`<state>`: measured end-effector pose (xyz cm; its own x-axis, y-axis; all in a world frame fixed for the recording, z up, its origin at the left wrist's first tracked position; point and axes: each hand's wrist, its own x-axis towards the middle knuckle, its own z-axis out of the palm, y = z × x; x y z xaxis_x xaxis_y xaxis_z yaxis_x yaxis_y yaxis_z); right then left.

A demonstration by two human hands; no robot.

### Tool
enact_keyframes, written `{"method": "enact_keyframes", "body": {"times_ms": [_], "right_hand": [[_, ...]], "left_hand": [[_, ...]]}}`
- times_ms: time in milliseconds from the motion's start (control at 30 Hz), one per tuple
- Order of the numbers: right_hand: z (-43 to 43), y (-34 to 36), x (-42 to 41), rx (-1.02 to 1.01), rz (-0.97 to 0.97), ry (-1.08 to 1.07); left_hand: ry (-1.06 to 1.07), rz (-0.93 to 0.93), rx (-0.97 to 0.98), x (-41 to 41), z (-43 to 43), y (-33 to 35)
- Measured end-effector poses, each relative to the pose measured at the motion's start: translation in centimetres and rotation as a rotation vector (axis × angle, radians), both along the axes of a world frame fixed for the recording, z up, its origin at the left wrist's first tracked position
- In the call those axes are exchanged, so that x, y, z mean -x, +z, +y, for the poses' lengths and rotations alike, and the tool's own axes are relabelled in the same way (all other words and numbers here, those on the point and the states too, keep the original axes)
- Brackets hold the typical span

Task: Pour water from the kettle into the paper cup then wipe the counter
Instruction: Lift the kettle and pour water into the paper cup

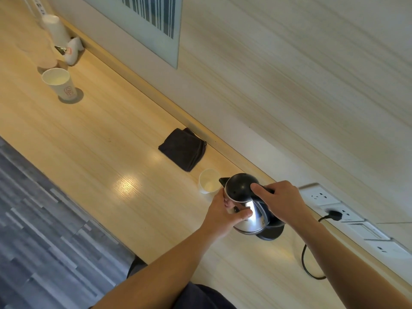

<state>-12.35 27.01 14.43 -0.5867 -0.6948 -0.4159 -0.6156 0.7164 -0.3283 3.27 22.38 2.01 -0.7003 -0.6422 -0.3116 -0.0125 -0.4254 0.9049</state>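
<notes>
Steel kettle: a polished stainless-steel electric kettle with a black domed lid [244, 204] is gripped in both hands, tilted with its black spout toward the small cup; whether its underside still touches the round black power base [270, 234] beneath it cannot be told
Right hand: the person's right hand [282, 202] is closed around the black handle, thumb pressed on top of the lid
Left hand: the left hand [226, 210] cups the shiny body from the side, fingers curled round the far wall, thumb laid across the near face
Paper cup: a small white paper cup [209, 181] stands upright on the counter just beside the spout; no stream of water can be made out
Cloth: a folded black cloth [183, 148] lies flat near the back edge, a little beyond the cup
Counter: a long pale wood-grain counter [107, 152] runs along a light wall; a bright glare patch shows on it
Cord: a black cord [306, 259] loops from the base up to a plug in the white wall socket strip [334, 206]
Far end: a second white paper cup with a red mark [59, 84] stands well apart, near a stack of upturned cups [55, 30]
</notes>
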Motion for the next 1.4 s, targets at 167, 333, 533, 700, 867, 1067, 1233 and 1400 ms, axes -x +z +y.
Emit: {"method": "enact_keyframes", "body": {"times_ms": [167,333,533,700,867,1067,1233,1400], "right_hand": [[-0.8,0.1,-0.1,-0.028,0.013,-0.006],[-1.0,0.0,0.1,-0.046,-0.007,0.011],[-0.8,0.4,0.3,-0.083,-0.038,0.1],[-0.9,0.5,0.2,-0.11,-0.037,0.144],[-1.3,0.6,0.0,-0.139,-0.015,0.15],[-1.8,0.6,0.0,-0.16,0.006,0.146],[-2.1,0.7,-0.2,-0.159,0.013,0.144],[-2.2,0.8,-0.2,-0.171,0.008,0.146]], "left_hand": [[-0.031,0.014,-0.034,0.1,-0.3,-0.6],[-0.053,0.031,-0.06,0.0,-0.7,-0.7],[-0.101,0.009,-0.064,-0.5,-0.9,-0.4],[-0.129,-0.02,-0.093,-1.0,-0.7,-0.7],[-0.151,-0.049,-0.08,-1.1,-0.7,-0.8],[-0.16,-0.065,-0.078,-1.2,-0.9,-0.4],[-0.163,-0.056,-0.08,-1.2,-0.9,0.1],[-0.157,-0.042,-0.082,-1.2,-0.9,0.4]]}}
